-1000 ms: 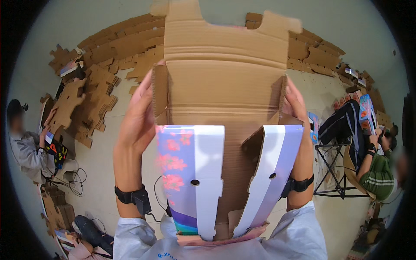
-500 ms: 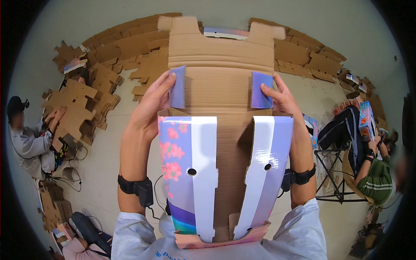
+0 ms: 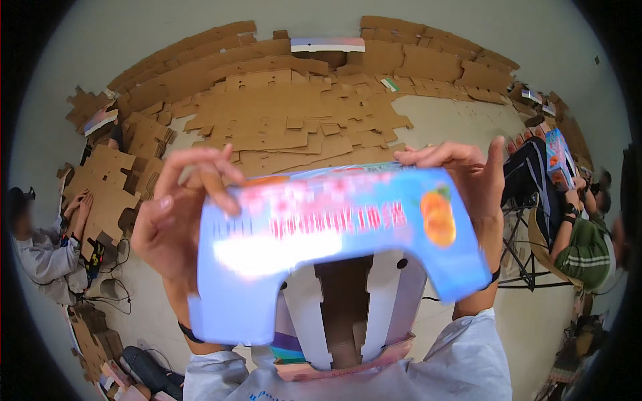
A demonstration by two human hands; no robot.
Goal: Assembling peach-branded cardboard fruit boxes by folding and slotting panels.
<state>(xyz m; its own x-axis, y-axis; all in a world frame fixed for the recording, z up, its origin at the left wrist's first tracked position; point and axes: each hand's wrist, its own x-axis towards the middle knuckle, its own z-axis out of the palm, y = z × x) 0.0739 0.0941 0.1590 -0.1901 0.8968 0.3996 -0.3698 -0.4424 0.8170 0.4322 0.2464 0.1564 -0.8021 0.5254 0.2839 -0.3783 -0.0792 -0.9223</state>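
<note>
Blue printed cardboard: the notched lid panel [image 3: 234,274] of the carton [image 3: 304,314] hangs over the carton's far half, slightly blurred, its two legs pointing toward the wearer. Through the notch between them I see two white-edged flaps with a dark gap running between. The carton's near end sits close against the wearer's grey shirt [image 3: 441,361]. Left leg reaches lower than the right. Beyond the fold, the room opens out: pale floor [image 3: 461,123] to the far right, flat brown cardboard sheets [image 3: 274,123] spread ahead, well apart from the carton. Floor shows on both sides of the forearms too; a co-worker [image 3: 50,240] sits well off to the left, another person in a green sleeve [image 3: 578,271] off to the right. Grip: left hand [image 3: 177,207] half curled, fingers over the panel's upper left corner, thumb well apart from them. Right hand [image 3: 465,174] spread, fingertips on the top edge at right, thumb raised clear. Neither closes round the panel; contact is by fingers.
</note>
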